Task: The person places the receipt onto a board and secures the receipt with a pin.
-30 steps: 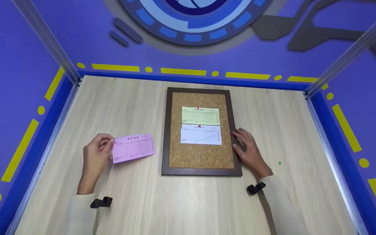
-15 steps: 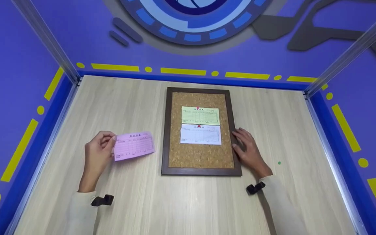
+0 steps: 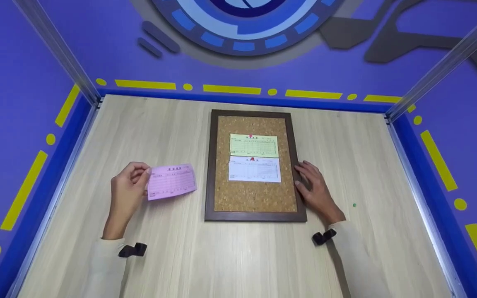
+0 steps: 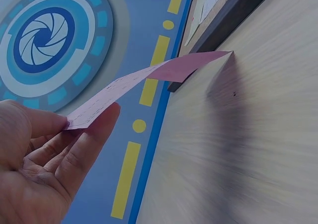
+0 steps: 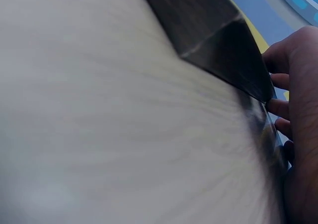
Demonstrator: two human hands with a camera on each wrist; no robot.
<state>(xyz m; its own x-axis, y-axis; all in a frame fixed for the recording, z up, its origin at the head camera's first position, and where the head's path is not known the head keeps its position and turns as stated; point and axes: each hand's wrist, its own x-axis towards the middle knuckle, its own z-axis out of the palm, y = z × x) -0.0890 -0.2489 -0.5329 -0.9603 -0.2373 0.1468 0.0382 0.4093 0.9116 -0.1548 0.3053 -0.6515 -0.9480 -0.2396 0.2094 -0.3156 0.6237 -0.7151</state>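
My left hand (image 3: 127, 190) pinches the left edge of a pink printed form slip (image 3: 172, 182) between thumb and fingers. In the left wrist view, the slip (image 4: 129, 82) bends in an arch above the table, its far end drooping. To its right lies a cork board (image 3: 255, 198) in a dark brown frame. A green slip (image 3: 254, 147) is fixed on it with a pink pushpin (image 3: 250, 135); below, a white slip (image 3: 255, 170) has a red pushpin (image 3: 252, 159). My right hand (image 3: 316, 192) rests its fingers against the frame's right side.
A small green pushpin or dot (image 3: 354, 205) lies on the wooden table (image 3: 238, 260), right of my right hand. Blue-violet panels (image 3: 97, 41) with yellow marks stand at the back and both sides, joined by metal posts.
My left hand has moved slightly away from me and to the right, carrying the pink slip with it. The right hand and the board stay in place.
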